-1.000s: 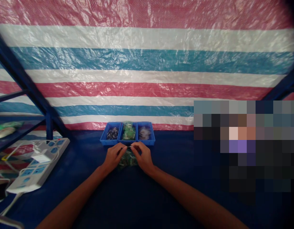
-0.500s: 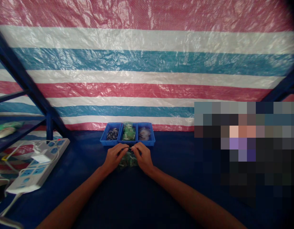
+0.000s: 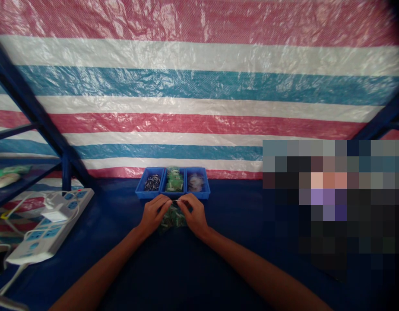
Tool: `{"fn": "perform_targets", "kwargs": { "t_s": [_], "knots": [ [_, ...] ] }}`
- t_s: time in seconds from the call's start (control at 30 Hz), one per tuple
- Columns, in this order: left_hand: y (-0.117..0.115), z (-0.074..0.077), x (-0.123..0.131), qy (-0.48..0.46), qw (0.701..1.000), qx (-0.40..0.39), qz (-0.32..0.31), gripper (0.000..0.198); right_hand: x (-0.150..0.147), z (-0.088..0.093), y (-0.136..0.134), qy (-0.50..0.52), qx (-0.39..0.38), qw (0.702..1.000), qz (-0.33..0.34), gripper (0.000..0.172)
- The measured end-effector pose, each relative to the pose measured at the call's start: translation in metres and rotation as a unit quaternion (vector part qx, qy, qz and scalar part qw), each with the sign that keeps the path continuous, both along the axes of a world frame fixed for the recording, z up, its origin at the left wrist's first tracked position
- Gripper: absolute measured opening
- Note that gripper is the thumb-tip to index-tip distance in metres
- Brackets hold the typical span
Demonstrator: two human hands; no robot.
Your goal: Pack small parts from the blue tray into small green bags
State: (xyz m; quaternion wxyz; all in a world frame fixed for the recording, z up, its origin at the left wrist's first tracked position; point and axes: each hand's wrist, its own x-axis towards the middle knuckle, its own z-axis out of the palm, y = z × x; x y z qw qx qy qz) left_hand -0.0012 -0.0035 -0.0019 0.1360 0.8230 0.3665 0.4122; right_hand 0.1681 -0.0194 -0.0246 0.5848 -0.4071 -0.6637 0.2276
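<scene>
My left hand (image 3: pixel 155 212) and my right hand (image 3: pixel 193 212) meet fingertip to fingertip, both closed in a pinch. A small thin stick-like piece (image 3: pixel 175 200) with a pale sheen runs between them; its kind is too small to make out. Under the hands lies a pile of small green packets (image 3: pixel 173 217), partly hidden by the fingers. Just beyond stand three joined blue bins (image 3: pixel 150 195). The left one holds small black-and-silver sticks (image 3: pixel 152 183), the middle one green packets (image 3: pixel 174 181), and the right one clear plastic pieces (image 3: pixel 195 182).
To the left, a white power strip (image 3: pixel 53 231) with plugs and cables lies on the dark blue table (image 3: pixel 115 203). Blue metal frame bars (image 3: pixel 66 170) rise at the side. A striped plastic sheet (image 3: pixel 186 84) hangs behind. On the right is a blurred-out area.
The thin piece between my fingertips looked dark and now shows pale, with slightly more of it visible. My hands have hardly moved.
</scene>
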Motion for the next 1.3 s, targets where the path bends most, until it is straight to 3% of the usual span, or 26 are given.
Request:
{"fn": "perform_targets", "kwargs": {
  "t_s": [0.33, 0.7, 0.83, 1.1, 1.3],
  "knots": [
    [-0.001, 0.0, -0.001, 0.031, 0.999, -0.019, 0.014, 0.032, 0.0, 0.003, -0.002, -0.006, 0.008, 1.0, 0.009, 0.021],
    [-0.003, 0.002, 0.0, -0.025, 0.999, 0.002, 0.031, 0.024, 0.0, 0.002, 0.001, -0.059, -0.001, 0.998, 0.03, 0.025],
    [-0.005, 0.003, 0.0, -0.031, 0.998, -0.042, 0.043, 0.026, -0.001, 0.002, 0.001, -0.063, -0.003, 0.998, 0.022, 0.024],
    [-0.002, 0.011, 0.002, -0.202, 0.964, -0.142, 0.099, 0.029, -0.001, -0.001, 0.003, -0.058, -0.017, 0.998, -0.018, 0.023],
    [0.004, 0.009, 0.002, -0.217, 0.954, -0.186, 0.085, 0.027, -0.001, -0.001, 0.003, -0.058, -0.011, 0.998, -0.008, 0.023]
  ]
}}
